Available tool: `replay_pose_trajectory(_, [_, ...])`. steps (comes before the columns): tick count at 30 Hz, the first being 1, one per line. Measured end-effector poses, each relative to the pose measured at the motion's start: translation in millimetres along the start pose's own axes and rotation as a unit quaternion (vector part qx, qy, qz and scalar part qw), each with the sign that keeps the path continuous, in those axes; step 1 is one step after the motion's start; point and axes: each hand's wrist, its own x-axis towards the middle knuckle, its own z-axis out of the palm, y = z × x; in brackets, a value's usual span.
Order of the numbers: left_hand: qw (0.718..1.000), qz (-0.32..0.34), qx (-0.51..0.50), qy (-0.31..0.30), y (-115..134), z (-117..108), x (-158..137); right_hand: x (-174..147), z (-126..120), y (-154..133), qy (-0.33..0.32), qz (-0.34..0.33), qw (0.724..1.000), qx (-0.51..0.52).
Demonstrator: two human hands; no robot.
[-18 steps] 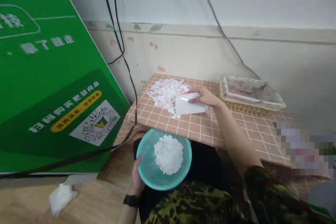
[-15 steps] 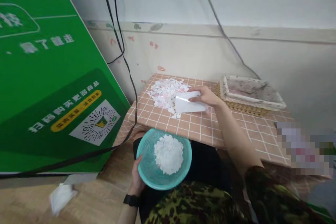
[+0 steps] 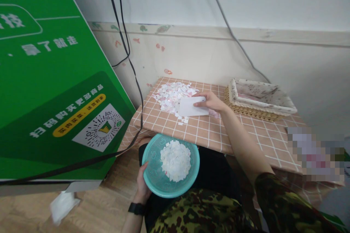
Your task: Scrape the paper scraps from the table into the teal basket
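My left hand grips the left rim of a round teal plastic basket, which rests over my lap by the table's front edge. A mound of small white paper pieces lies inside it. On the table, my right hand holds a flat white scraper by its right end, fingers pinching it. The scraper's left edge meets a spread pile of small white and pinkish paper pieces. A few loose pieces lie just in front of it. Something pinkish partly shows beneath my right hand.
The table wears a brown cloth with a white grid. A lined wicker basket stands at its back right, against the wall. A green cabinet fills the left, with a dark strap hanging beside it. A white bag lies on the floor.
My right hand and the scraper have shifted slightly left and toward the paper pile, and the scraper lies flatter. My left hand and the teal basket stay in place.
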Motion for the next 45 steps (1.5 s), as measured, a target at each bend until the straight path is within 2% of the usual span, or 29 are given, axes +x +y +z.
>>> replay_pose_trajectory(4, [1.0, -0.003, 0.006, -0.003, -0.9, -1.3, 1.1, 1.0, 1.5, -0.5, -0.034, -0.009, 0.999, 0.003])
replay_pose_trajectory(7, [1.0, 0.002, 0.004, -0.004, -1.1, -0.9, 0.8, 0.1, -5.4, -0.6, -0.021, 0.002, 1.0, 0.001])
replay_pose_trajectory(13, [1.0, 0.001, -0.002, 0.003, 0.1, 0.9, -1.8, -26.3, -13.5, -1.9, 0.102, 0.028, 0.992, -0.062])
replay_pose_trajectory(19, [1.0, -0.004, -0.015, 0.009, 2.5, 6.1, -10.6, -62.5, 17.7, 2.7, 0.225, 0.062, 0.968, -0.089])
replay_pose_trajectory(21, [1.0, -0.004, -0.018, 0.01, 4.1, 9.9, -15.4, -66.3, 28.2, 0.8, 0.218, 0.063, 0.972, -0.057])
replay_pose_trajectory(25, [1.0, -0.018, -0.019, -0.004, 7.2, 17.7, -25.3, -66.7, 38.1, -6.0, 0.16, 0.043, 0.986, 0.007])
replay_pose_trajectory(30, [0.999, -0.043, -0.006, -0.021, 12.0, 23.6, -36.3, -65.6, 42.3, -1.4, 0.196, 0.069, 0.977, 0.047])
replay_pose_trajectory(32, [0.999, -0.043, -0.001, -0.019, 15.3, 26.4, -39.0, -65.7, 45.7, -0.7, 0.187, 0.075, 0.978, 0.051])
replay_pose_trajectory(37, [0.999, -0.041, 0.0, -0.025, 25.4, 37.5, -39.1, -71.5, 58.0, -19.0, 0.141, 0.058, 0.988, 0.009])
replay_pose_trajectory(42, [0.999, -0.033, 0.004, -0.022, 32.2, 46.1, -38.2, -77.2, 60.0, -31.9, 0.062, 0.025, 0.997, 0.035])
replay_pose_trajectory(43, [0.999, -0.032, 0.004, -0.022, 32.9, 47.0, -38.6, -75.3, 56.6, -29.8, 0.073, 0.024, 0.996, 0.035])
replay_pose_trajectory(45, [0.999, -0.031, 0.005, -0.023, 33.9, 48.1, -39.8, -67.5, 46.9, -21.6, 0.133, 0.028, 0.991, 0.02])
